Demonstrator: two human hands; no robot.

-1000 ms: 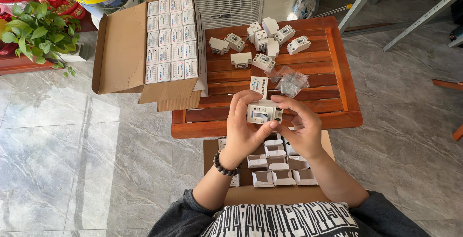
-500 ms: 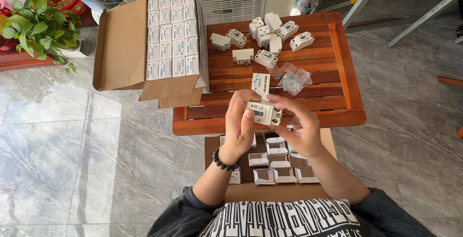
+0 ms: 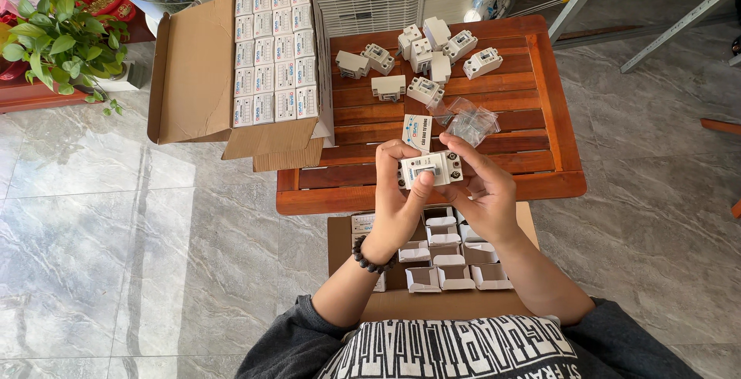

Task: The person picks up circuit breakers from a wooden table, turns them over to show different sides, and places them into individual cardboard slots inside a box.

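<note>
Above slatted table (image 3: 540,109): both hands (image 3: 444,194) grip white breaker (image 3: 430,169).

A small white circuit breaker (image 3: 431,169), lying flat on its side with its face up, sits pinched between both hands' fingertips.

We look down from a single head-worn camera, facing almost straight at the floor from close above our own left hand (image 3: 401,201) and right hand (image 3: 482,194), with the wooden worktop (image 3: 540,116) just beyond them.
</note>
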